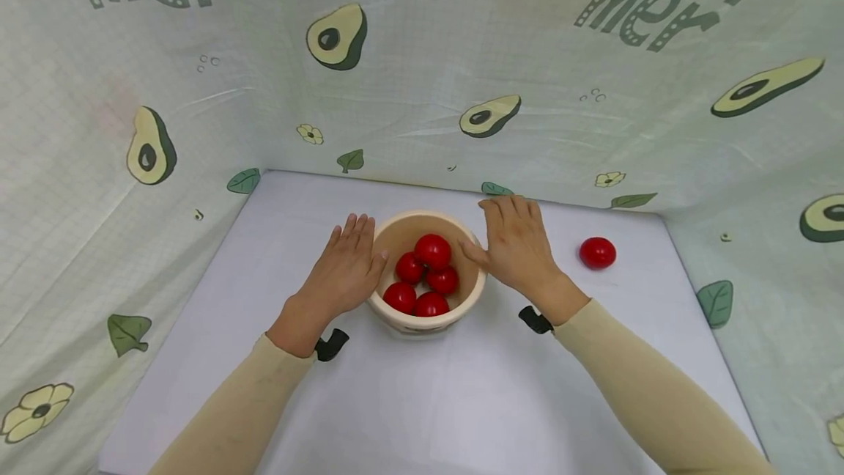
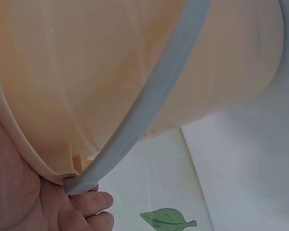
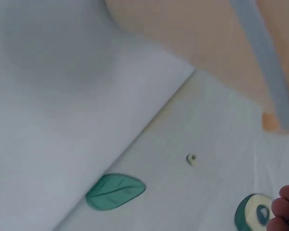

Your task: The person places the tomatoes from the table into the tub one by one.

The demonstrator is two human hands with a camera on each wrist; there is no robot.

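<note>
Left hand (image 1: 346, 266): fingers straight and together, flat against the left wall of one round cream bucket (image 1: 396, 233) at table centre. Inside it: five smooth red tomatoes (image 1: 432, 251). Right hand (image 1: 517, 244): fingers straight, pressed to the right wall. One loose tomato (image 1: 598, 253) lies farther right. Only the left wrist view shows the grey handle (image 2: 149, 113).

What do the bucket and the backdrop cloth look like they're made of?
The bucket looks like smooth beige plastic: in the left wrist view its wall has a soft sheen and a moulded rim, with a grey handle, probably plastic too. The backdrop cloth seems a thin glossy printed sheet, creased and shiny, possibly vinyl.
</note>
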